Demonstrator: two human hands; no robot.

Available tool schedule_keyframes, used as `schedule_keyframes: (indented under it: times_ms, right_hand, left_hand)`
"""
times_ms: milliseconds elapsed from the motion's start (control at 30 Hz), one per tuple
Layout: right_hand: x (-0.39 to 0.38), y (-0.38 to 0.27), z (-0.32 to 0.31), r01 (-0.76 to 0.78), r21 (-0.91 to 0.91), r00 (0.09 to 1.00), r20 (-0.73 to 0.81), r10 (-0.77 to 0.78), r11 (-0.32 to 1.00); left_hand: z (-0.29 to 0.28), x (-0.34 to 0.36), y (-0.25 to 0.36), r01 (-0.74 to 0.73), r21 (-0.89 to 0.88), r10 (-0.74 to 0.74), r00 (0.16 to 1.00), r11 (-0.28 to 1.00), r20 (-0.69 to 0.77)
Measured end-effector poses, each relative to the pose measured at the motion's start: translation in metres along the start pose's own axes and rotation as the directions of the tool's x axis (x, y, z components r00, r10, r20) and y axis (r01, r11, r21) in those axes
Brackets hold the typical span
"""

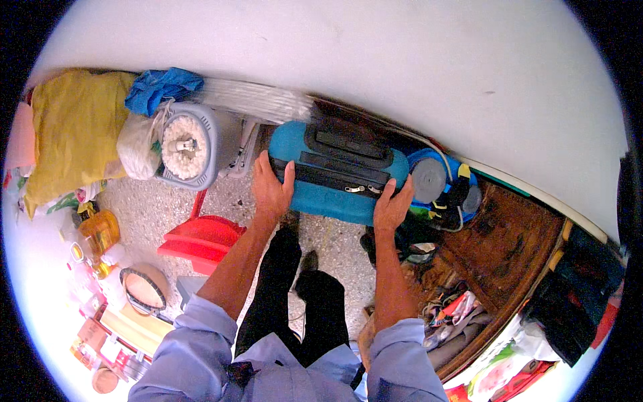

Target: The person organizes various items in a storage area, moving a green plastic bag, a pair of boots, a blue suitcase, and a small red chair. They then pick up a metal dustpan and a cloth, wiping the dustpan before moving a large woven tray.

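Observation:
A teal suitcase with a black top panel, a recessed handle and two metal zip pulls is between my hands in front of me. My left hand grips its left end, thumb on top and fingers along the side. At the other end my right hand clasps it the same way, thumb near the zip pulls. The fingertips of both hands are partly hidden behind the case. Below it show my black trousers and part of a shoe.
Left of the case stand a grey bucket with a white mop head and a yellow sack. A red dustpan lies on the speckled floor. To the right are a blue bag and a brown wooden unit. A white wall rises behind.

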State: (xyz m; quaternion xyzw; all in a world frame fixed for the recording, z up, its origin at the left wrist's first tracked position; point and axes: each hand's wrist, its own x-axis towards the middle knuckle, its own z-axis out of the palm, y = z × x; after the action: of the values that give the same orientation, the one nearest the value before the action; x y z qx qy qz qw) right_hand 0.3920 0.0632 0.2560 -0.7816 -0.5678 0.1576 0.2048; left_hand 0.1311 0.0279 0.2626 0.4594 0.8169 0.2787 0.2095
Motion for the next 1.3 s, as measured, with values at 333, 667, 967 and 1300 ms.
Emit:
schedule_keyframes:
  times_ms: [333, 667, 967, 1300]
  right_hand:
    - [0.004, 0.01, -0.002, 0.031, 0.002, 0.999, 0.026, -0.031, 1.0]
    - [0.059, 0.012, -0.025, 0.207, 0.068, 0.955, 0.203, -0.216, 0.976]
    - [0.072, 0.018, -0.026, -0.034, 0.127, 0.905, 0.425, -0.024, 0.991]
    - [0.061, 0.007, -0.006, -0.179, 0.152, 0.937, 0.328, 0.121, 0.972]
  left_hand:
    - [0.009, -0.004, -0.007, 0.087, -0.146, -0.089, 0.996, 0.985, -0.007]
    - [0.013, 0.023, -0.014, 0.342, -0.308, -0.325, 0.94, 0.887, 0.107]
    - [0.005, 0.016, 0.013, 0.374, -0.199, -0.362, 0.927, 0.906, 0.096]
    - [0.008, 0.022, 0.01, 0.355, -0.02, -0.355, 0.935, 0.935, 0.007]
